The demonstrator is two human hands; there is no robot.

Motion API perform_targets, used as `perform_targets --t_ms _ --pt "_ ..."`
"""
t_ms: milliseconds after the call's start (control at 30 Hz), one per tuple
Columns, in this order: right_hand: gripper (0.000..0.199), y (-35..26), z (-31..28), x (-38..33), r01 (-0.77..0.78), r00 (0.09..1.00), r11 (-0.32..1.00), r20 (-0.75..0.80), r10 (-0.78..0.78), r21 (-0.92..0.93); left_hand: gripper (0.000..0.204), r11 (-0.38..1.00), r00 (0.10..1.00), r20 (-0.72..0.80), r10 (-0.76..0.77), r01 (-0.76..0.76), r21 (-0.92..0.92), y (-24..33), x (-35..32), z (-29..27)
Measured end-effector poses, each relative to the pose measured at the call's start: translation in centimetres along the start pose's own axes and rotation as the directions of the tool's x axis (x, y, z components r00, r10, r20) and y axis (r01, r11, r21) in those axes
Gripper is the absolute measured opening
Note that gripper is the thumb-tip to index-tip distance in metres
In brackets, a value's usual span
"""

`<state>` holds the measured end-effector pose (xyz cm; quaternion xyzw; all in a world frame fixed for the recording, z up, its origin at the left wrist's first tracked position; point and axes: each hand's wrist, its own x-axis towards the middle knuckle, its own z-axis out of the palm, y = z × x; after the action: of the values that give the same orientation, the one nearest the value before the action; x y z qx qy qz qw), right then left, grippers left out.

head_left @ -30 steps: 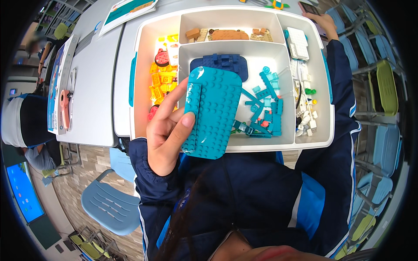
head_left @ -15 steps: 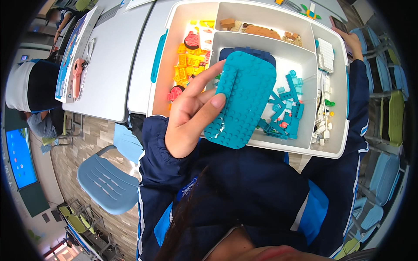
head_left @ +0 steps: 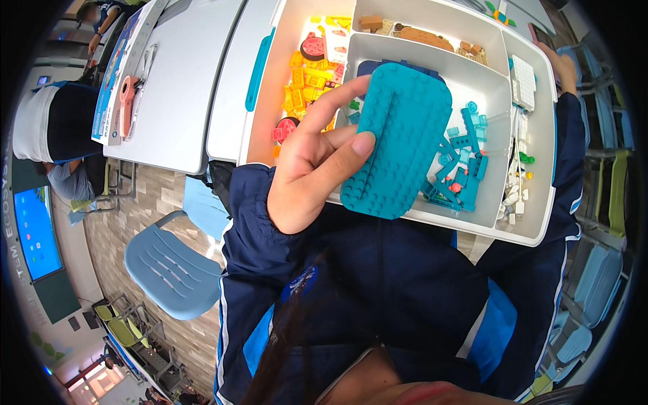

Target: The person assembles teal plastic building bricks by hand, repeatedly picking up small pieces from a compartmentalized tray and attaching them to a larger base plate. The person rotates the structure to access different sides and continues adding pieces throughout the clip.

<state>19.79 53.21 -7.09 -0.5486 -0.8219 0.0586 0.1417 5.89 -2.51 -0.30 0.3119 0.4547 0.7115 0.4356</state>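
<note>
My left hand grips a teal studded building plate by its left edge, thumb on top. The plate has rounded corners and hangs tilted over the near part of a white sorting tray. Behind it, partly covered, lies a dark blue plate. Teal bricks and beams fill the same compartment on the right. Beyond the tray's far right corner, my right hand is curled at a dark flat object with a reddish edge. Its fingertips are mostly hidden.
Other compartments hold yellow bricks, brown pieces and a white plate. To the left, a box with a pink tool lies on the table. A blue chair stands at lower left; other people sit farther off.
The tray, the table and my left hand with the teal plate appear farther right in the picture. The plate also sits slightly higher. My left hand keeps the same grip.
</note>
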Motion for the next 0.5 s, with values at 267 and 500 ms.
perform_targets --t_ms 267,500 --pt "0.106 1.5 0.3 2.6 0.115 0.975 0.99 0.18 -0.128 0.078 0.054 0.999 0.999 -0.021 0.032 -0.032 0.006 0.0 0.0 0.1" --pt "0.12 2.9 2.1 5.3 0.073 0.966 0.995 0.242 -0.087 0.066 0.052 0.999 0.999 -0.035 0.035 -0.035 0.009 -0.1 0.1 0.4"
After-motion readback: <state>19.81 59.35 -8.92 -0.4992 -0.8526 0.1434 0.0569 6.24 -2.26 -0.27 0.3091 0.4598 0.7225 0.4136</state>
